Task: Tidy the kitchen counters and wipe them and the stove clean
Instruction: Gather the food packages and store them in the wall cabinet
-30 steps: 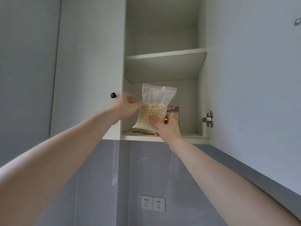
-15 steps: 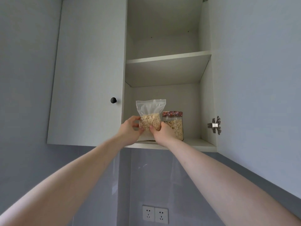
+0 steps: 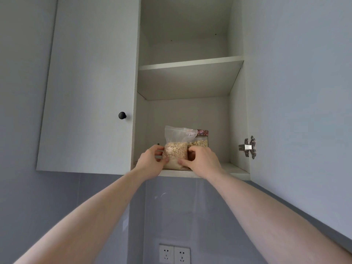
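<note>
A clear zip bag of oats (image 3: 176, 149) stands upright on the bottom shelf (image 3: 233, 169) of an open white wall cabinet. My left hand (image 3: 150, 162) grips its left side and my right hand (image 3: 202, 161) grips its right side and lower front. Right behind it, partly hidden, stands a glass jar of oats (image 3: 200, 142) with a patterned reddish lid.
The cabinet's left door (image 3: 91, 82) is closed, with a black knob (image 3: 122, 115). The right door (image 3: 297, 92) is swung open, its metal hinge (image 3: 248, 147) showing. An upper shelf (image 3: 190, 63) sits above. A double wall socket (image 3: 174, 255) is on the grey backsplash below.
Both hands have lowered the bag from in front of the cabinet and set it down onto the bottom shelf in front of the jar. The view has tilted upward slightly.
</note>
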The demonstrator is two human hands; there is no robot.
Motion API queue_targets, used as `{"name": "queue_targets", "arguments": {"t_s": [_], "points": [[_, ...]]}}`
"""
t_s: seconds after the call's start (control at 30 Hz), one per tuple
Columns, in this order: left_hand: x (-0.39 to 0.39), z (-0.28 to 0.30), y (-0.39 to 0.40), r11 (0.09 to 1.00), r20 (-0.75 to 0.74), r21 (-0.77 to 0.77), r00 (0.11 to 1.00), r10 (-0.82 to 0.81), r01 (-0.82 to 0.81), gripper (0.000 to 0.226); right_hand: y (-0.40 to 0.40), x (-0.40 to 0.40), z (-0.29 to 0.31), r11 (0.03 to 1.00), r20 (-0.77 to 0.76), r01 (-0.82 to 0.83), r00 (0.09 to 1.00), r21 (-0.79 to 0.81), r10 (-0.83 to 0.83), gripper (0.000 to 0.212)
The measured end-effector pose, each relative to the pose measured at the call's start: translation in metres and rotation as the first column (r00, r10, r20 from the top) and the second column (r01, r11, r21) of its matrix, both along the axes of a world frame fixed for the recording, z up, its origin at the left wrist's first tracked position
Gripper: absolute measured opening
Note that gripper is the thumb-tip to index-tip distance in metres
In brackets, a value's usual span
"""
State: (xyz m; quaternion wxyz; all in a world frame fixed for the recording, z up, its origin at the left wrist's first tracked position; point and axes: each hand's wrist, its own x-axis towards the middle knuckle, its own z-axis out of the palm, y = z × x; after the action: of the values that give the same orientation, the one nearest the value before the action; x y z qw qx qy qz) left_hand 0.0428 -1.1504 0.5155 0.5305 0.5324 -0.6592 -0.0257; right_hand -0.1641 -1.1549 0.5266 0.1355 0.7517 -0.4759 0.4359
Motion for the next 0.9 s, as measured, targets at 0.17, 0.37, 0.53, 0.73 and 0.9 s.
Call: {"name": "queue_targets", "arguments": {"t_s": [0.17,0.37,0.53,0.73,0.9], "points": [[-0.002,0.0,-0.012,0.999,0.003,0.01,0.999,0.032,-0.032,0.04,-0.008,-0.009,-0.006,0.996,0.094,-0.08,0.992,-0.036,0.083,0.061],[-0.01,-0.016,-0.014,0.978,0.145,-0.111,0.97,0.193,-0.178,0.038,-0.015,-0.009,-0.009,0.996,0.122,-0.022,0.992,-0.091,0.033,0.073],[-0.013,-0.031,-0.012,0.943,0.273,-0.322,0.944,0.184,-0.09,0.046,-0.016,-0.009,-0.01,0.996,0.168,-0.019,0.985,-0.092,0.034,0.081],[-0.01,-0.039,-0.012,0.933,0.366,-0.346,0.902,0.231,-0.098,0.029,-0.02,-0.006,-0.008,0.999,0.188,0.0,0.982,0.049,-0.01,0.096],[-0.009,-0.04,-0.011,0.95,0.424,-0.297,0.879,0.219,-0.094,0.036,-0.027,-0.005,-0.007,0.987,0.171,0.021,0.984,0.158,-0.048,0.106]]}}
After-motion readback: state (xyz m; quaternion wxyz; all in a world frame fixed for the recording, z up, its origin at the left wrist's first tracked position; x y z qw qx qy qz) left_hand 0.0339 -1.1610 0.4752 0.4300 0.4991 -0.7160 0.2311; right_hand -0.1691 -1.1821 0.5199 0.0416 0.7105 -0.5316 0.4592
